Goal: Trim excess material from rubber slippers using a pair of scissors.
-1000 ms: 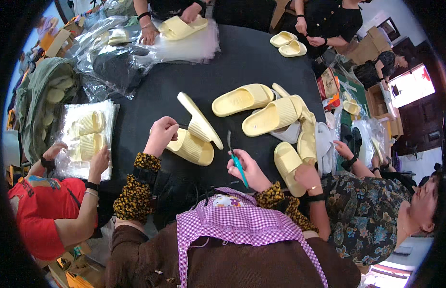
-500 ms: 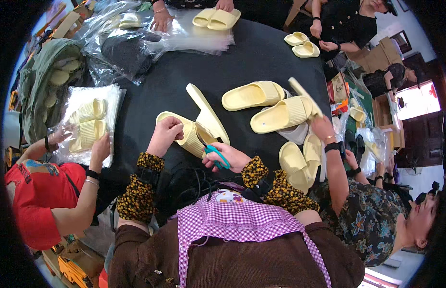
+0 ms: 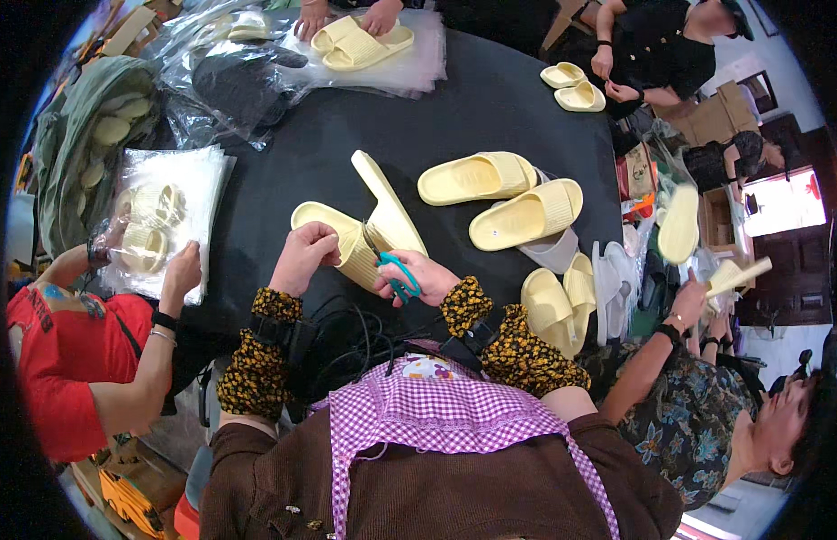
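Observation:
My right hand (image 3: 423, 277) is closed around small scissors with teal handles (image 3: 398, 275), their blades by the strap of a pale yellow slipper (image 3: 349, 245). A second yellow slipper (image 3: 380, 193) stands on its edge against the first. At the left side of the strap, my left hand (image 3: 304, 258) has its thumb and forefinger pinched together; whatever is between them is too small or hidden to make out. More yellow slippers (image 3: 463, 178) lie to the right on the black table (image 3: 301, 117), one (image 3: 517, 220) resting partly on a grey slipper (image 3: 552, 249).
Another yellow pair (image 3: 562, 310) and grey slippers (image 3: 614, 279) lie at the right edge. On my left, a person in red handles a pair in a clear bag (image 3: 162, 211). Across the table, someone's hands hold slippers (image 3: 360, 43) over plastic bags. A patterned-shirt co-worker (image 3: 679, 414) sits on my right.
The co-worker on the right has moved a slipper off the table's right side. The far person's slippers have shifted left. My right hand and scissors have moved only slightly; my left stays by the strap.

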Tool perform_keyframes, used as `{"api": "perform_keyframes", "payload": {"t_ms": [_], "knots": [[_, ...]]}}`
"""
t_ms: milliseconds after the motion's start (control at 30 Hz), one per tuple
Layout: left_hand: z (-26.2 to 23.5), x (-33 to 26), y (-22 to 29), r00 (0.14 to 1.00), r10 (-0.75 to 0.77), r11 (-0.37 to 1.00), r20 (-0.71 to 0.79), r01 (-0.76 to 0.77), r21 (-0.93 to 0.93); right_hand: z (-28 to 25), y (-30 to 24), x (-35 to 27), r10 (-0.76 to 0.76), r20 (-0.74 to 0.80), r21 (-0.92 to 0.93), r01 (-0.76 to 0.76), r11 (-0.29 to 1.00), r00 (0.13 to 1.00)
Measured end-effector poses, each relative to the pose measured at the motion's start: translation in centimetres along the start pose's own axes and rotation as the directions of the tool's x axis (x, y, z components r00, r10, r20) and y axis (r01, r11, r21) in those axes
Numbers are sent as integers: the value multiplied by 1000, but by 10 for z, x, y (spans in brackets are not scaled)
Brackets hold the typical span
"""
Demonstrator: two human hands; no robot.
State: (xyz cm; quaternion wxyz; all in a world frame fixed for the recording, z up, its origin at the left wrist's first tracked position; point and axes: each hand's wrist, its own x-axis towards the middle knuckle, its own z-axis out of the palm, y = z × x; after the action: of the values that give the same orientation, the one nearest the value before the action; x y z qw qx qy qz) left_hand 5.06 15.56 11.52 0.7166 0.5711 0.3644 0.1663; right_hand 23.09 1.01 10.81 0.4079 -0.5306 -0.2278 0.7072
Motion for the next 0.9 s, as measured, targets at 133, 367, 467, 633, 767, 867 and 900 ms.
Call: {"api": "perform_keyframes", "payload": {"t_ms": [133,367,467,633,767,867,900], "knots": [[1,-1,-4,1000,-5,1000,13,5,-9,0,-1,2,-29,-19,-8,29,1000,999],[-19,-5,-9,999,1,999,-53,-3,-40,6,-3,1,-82,-144,-149,61,987,986],[-40,-13,-12,996,37,999,-87,-37,-3,5,1,-1,-96,-234,-114,70,991,968],[-101,-39,-41,970,-92,995,-226,97,15,-10,10,-7,-89,-329,-11,91,996,940],[-166,-76,-93,925,-263,965,-276,244,-100,-18,16,-10,-69,-371,-40,59,997,926],[-186,-108,-136,873,-380,924,-305,345,-164,-24,16,-14,-68,-407,-70,43,997,911],[-188,-120,-151,835,-445,895,-324,403,-191,-22,14,-13,-78,-410,-83,49,995,909]]}}
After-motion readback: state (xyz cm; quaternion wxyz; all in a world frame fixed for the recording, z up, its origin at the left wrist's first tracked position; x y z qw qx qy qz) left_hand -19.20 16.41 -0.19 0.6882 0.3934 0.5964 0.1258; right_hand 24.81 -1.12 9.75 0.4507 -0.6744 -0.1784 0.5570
